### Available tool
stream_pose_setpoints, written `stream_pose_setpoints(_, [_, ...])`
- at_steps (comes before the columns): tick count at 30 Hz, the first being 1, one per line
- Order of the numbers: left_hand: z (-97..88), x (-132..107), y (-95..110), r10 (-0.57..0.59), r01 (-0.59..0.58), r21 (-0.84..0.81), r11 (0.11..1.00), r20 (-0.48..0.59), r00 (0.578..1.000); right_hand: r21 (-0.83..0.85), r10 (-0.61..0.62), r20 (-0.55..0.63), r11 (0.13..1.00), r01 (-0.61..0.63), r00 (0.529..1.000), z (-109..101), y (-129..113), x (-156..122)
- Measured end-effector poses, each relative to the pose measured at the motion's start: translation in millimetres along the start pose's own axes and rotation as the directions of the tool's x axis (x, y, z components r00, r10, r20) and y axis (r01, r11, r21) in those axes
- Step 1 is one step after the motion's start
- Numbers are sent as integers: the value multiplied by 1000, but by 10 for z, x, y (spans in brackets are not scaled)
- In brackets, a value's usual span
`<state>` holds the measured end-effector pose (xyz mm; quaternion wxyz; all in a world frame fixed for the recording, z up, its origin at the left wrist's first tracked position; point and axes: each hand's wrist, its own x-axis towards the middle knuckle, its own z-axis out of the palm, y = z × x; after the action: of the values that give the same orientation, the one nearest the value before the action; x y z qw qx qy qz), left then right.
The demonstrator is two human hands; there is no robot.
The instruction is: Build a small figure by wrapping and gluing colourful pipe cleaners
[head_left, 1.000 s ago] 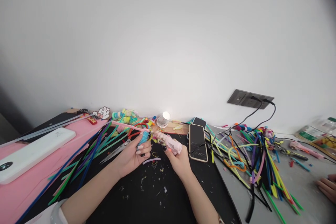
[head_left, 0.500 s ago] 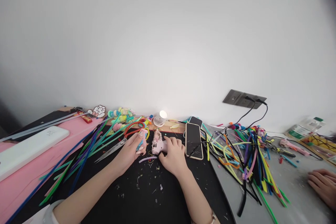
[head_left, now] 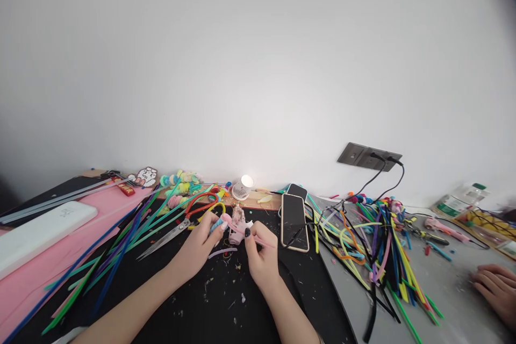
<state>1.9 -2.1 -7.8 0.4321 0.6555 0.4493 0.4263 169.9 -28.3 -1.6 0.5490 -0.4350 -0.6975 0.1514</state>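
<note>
My left hand is closed on a small blue-and-pink coiled pipe-cleaner piece. Between the fingers of my right hand a pink pipe cleaner is pinched; it stretches from the coil across to this hand. Just behind both hands a pale pink glue gun lies on the black mat, partly covered by them. A short lilac pipe-cleaner length rests below the left fingertips. Orange-handled scissors lie open left of my left hand.
Behind stands a paper cup. Two phones, the nearer one in a pale case, lie to the right. Loose pipe cleaners heap beyond them, near a pink tool and another person's hand. A white box lies left.
My right hand has left the glue gun and now pinches the pink pipe cleaner. My left hand has turned the coil toward it. The whole view has shifted slightly.
</note>
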Motion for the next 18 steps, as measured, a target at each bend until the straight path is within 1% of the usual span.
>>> stream_pose_setpoints(2, [11,10,-7,-32,38,-139,990,43,999,106,116,-11,988,-114,993,5,-2,19])
stream_pose_setpoints(4, [30,16,-5,-74,100,-322,941,92,993,221,212,8,953,-208,977,10,-17,45])
stream_pose_setpoints(7, [59,5,34,-135,206,-566,798,165,977,370,290,58,882,-291,955,18,-35,78])
stream_pose_setpoints(9, [67,-12,73,-147,265,-675,689,227,963,441,315,85,839,-319,945,22,-28,90])
stream_pose_setpoints(11, [64,-28,106,-142,312,-737,600,286,948,487,333,97,806,-337,938,26,0,95])
stream_pose_setpoints(13, [53,-38,123,-146,350,-767,537,325,934,507,355,102,785,-356,929,32,40,94])
stream_pose_setpoints(16, [39,-41,122,-160,393,-784,481,362,918,512,383,111,769,-383,917,44,92,90])
stream_pose_setpoints(18, [37,-39,113,-163,409,-781,473,379,911,509,390,123,765,-395,913,50,108,88])
